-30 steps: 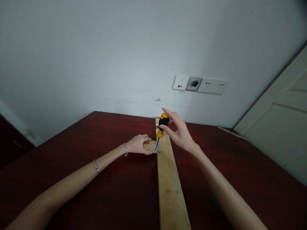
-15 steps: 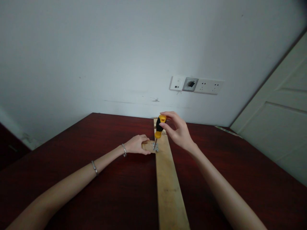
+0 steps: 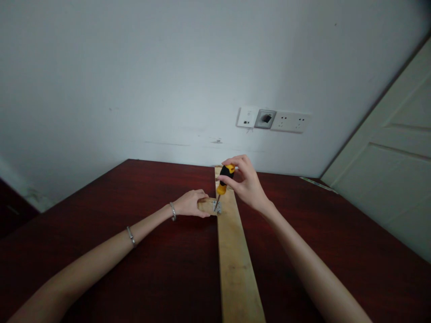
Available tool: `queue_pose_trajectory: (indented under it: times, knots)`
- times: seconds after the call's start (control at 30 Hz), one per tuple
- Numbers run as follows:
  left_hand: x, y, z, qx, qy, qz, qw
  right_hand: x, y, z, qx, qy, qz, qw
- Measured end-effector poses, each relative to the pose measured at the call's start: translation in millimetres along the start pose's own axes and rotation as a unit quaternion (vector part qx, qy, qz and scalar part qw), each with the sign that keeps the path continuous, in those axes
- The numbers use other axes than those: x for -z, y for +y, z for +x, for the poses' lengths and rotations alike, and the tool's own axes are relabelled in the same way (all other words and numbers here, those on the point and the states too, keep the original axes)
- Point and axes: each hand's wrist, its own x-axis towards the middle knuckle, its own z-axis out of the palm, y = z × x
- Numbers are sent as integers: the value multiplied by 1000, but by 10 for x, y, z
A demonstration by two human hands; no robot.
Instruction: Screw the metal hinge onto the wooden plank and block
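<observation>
My left hand (image 3: 192, 204) is closed around a short wooden block (image 3: 206, 206), thumb on the near side and fingers on the far side. The block's right end meets the left edge of a long wooden plank (image 3: 235, 251). A small metal hinge (image 3: 218, 207) spans the joint between block and plank. In my right hand (image 3: 249, 184) is a screwdriver with a yellow and black handle (image 3: 226, 176), pinched between thumb and fingers. Its shaft slants down to the left, and the tip meets the hinge's left half. Which screw lies under the tip is too small to tell.
The plank lies lengthwise on a dark red wooden table (image 3: 161, 269), its far end near the wall (image 3: 134, 67). Wall sockets (image 3: 286, 121) are mounted above the table's back edge. A pale panelled door (image 3: 397, 161) stands at the right. A thin strip (image 3: 318, 184) lies at the back right.
My right hand has turned slightly around the screwdriver handle, the thumb shifting left across it. The handle leans a little more to the right. My left hand keeps its hold on the block.
</observation>
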Motion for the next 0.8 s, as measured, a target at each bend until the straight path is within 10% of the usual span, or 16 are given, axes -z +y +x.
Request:
queue_pose_trajectory:
  times: [0.8]
  knots:
    - [-28,-46,1,-11,5,-7,1000,75,-14,-5,79,-60,4,995]
